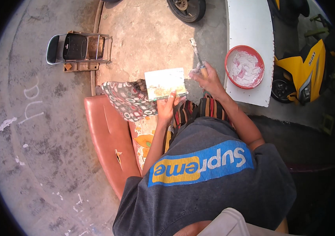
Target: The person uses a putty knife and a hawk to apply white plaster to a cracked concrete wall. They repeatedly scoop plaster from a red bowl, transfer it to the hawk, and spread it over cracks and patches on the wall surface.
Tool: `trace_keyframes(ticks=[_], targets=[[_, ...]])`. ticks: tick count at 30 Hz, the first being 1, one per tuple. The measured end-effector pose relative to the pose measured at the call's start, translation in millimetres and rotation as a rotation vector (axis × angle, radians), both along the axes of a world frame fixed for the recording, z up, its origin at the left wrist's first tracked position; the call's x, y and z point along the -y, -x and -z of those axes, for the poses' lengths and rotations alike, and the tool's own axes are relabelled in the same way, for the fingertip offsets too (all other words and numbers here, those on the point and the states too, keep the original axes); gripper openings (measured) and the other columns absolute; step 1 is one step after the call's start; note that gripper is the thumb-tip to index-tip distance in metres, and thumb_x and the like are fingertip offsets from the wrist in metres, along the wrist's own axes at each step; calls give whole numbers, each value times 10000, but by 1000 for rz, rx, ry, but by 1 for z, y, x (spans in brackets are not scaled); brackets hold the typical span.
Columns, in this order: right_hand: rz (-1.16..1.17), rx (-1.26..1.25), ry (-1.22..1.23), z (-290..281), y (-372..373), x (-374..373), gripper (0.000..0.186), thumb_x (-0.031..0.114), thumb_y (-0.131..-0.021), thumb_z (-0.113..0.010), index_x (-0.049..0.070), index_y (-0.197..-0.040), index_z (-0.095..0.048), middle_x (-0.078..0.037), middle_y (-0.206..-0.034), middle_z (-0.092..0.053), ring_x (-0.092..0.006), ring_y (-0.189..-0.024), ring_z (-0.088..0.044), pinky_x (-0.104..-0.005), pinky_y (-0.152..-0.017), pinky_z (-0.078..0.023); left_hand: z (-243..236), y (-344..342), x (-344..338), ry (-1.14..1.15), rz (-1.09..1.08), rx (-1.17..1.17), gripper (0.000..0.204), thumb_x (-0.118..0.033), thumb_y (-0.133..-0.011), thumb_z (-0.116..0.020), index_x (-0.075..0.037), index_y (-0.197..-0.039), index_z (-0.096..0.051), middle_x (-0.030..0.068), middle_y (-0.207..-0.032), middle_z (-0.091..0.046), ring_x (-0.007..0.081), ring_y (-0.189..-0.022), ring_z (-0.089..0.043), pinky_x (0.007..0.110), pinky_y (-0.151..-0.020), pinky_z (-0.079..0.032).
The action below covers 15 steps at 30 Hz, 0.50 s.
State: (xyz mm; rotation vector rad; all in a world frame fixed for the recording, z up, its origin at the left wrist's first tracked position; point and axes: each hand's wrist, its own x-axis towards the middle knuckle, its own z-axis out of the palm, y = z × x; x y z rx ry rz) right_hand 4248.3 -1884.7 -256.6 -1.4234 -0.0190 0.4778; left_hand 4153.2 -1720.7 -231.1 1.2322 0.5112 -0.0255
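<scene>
My left hand (pixel 166 107) is closed on the lower edge of a flat rectangular board (pixel 165 80), its thumb lying on the face. The board is bright white at the top, with brownish smears along the lower part. To its right, my right hand (pixel 210 80) grips the wooden handle of a narrow putty knife (pixel 196 52). Its metal blade points up and away from me, with pale paste on the tip, apart from the board. Right of that hand, a red bowl (pixel 227 65) holds white paste spread over its inside.
The bowl stands on a long white panel (pixel 250 19). Beyond it is a yellow motorbike (pixel 309 76). A folding chair (pixel 75 46) lies at the far left. A torn brown cushioned seat (pixel 104 129) and patterned cloth (pixel 126 100) are beside my left arm. A wheel (pixel 187 15) shows at the top.
</scene>
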Motion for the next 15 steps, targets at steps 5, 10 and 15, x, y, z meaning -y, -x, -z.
trace_keyframes(ticks=[5,10,15], targets=[[-179,155,258,-21,14,16,277,238,-883,-580,-8,-1010,-573,-163,-724,-603,-206,-651,-586,-335,-626,-451,7,3,-14,-203,-74,25,282,-126,-913,-552,-65,-639,-528,-25,-542,-478,94,-601,-598,216,-494,-405],[-221,269,305,-13,35,23,271,212,-901,-538,-11,-1027,-625,-211,-804,-627,-235,-669,-605,-335,-640,-456,4,5,-17,-268,-122,-18,132,-56,-898,-554,29,-797,-541,13,-676,-552,35,-587,-487,233,-576,-427],[-210,187,298,-14,36,14,300,239,-917,-531,-11,-1055,-623,-126,-698,-599,-161,-620,-550,-310,-592,-437,-8,4,-6,-346,-143,-108,388,-165,-902,-582,-69,-545,-464,125,-810,-685,-10,-423,-286,196,-377,-215]])
